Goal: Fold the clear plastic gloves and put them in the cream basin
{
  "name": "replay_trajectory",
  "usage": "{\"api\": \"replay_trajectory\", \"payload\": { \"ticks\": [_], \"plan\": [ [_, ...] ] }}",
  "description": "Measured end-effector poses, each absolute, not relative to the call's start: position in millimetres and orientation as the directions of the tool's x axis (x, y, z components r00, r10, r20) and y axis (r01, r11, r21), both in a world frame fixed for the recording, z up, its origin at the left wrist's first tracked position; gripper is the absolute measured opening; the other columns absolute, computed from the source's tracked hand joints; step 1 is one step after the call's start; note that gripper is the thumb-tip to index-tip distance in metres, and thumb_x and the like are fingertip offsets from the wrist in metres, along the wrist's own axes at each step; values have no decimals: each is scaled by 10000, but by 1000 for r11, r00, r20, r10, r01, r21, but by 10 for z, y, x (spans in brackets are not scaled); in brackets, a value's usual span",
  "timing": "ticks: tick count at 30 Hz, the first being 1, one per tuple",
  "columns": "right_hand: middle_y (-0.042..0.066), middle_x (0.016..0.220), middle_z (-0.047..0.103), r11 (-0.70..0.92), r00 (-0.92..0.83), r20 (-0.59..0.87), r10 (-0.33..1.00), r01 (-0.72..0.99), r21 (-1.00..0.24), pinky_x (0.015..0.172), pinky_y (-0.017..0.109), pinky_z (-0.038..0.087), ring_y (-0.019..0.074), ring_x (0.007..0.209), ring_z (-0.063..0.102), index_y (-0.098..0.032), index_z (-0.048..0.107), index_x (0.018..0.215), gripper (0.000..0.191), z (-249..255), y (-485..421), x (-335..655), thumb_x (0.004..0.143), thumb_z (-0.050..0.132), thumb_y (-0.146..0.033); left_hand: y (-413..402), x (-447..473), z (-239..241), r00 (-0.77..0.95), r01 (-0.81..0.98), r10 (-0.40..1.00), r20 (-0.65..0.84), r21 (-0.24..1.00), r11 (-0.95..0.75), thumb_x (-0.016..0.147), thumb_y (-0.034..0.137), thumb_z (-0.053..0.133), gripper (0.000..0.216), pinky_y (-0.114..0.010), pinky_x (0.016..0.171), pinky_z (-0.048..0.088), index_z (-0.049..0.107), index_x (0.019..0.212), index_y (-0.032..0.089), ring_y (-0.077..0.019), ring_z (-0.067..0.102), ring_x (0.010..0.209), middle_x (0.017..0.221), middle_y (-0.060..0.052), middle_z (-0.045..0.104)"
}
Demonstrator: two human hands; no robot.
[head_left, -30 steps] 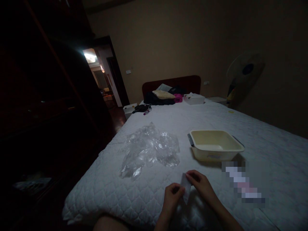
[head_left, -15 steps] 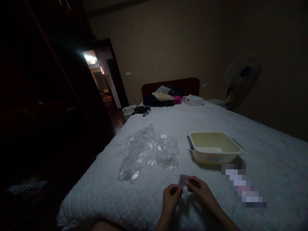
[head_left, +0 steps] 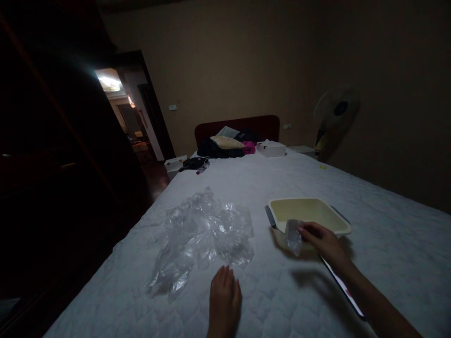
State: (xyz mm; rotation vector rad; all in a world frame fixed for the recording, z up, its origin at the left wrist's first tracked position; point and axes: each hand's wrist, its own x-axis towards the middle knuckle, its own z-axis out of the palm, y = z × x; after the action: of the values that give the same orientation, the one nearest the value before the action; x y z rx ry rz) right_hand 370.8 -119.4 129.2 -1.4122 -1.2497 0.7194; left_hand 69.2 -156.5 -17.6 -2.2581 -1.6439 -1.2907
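The right hand (head_left: 326, 245) has moved up to the cream basin (head_left: 299, 209), right of centre, and pinches a small plastic bag (head_left: 292, 237) before its near rim. The left hand (head_left: 224, 293), now apart, is at lower centre, fingers extended together, below crumpled clear plastic (head_left: 202, 230).

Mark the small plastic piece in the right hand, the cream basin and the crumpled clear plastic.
Small plastic piece (head_left: 293, 235), head view: its middle.
Cream basin (head_left: 301, 209), head view: inner far wall.
Crumpled clear plastic (head_left: 207, 232), head view: middle.
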Motion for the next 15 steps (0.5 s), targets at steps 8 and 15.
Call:
{"api": "replay_trajectory", "payload": {
  "ticks": [8,15],
  "plan": [
    [40,684,639,-138,238,-31,971,448,-883,592,261,498,169,679,616,-146,590,754,120,1417,-201,4241,763,541,-255,-1401,582,-495,259,897,596,760,40,-441,847,201,440,215,-369,775,507,606,977,159,-227,593,954,1025,-102,629],
    [67,1106,562,-397,120,-411,904,595,-699,752,373,497,194,911,579,-147,536,1104,295,949,235,3999,856,543,-305,-1228,582,-608,201,893,486,851,44,-447,806,160,489,124,-312,692,500,610,811,191,-197,648,778,840,-73,677]
  ]
}}
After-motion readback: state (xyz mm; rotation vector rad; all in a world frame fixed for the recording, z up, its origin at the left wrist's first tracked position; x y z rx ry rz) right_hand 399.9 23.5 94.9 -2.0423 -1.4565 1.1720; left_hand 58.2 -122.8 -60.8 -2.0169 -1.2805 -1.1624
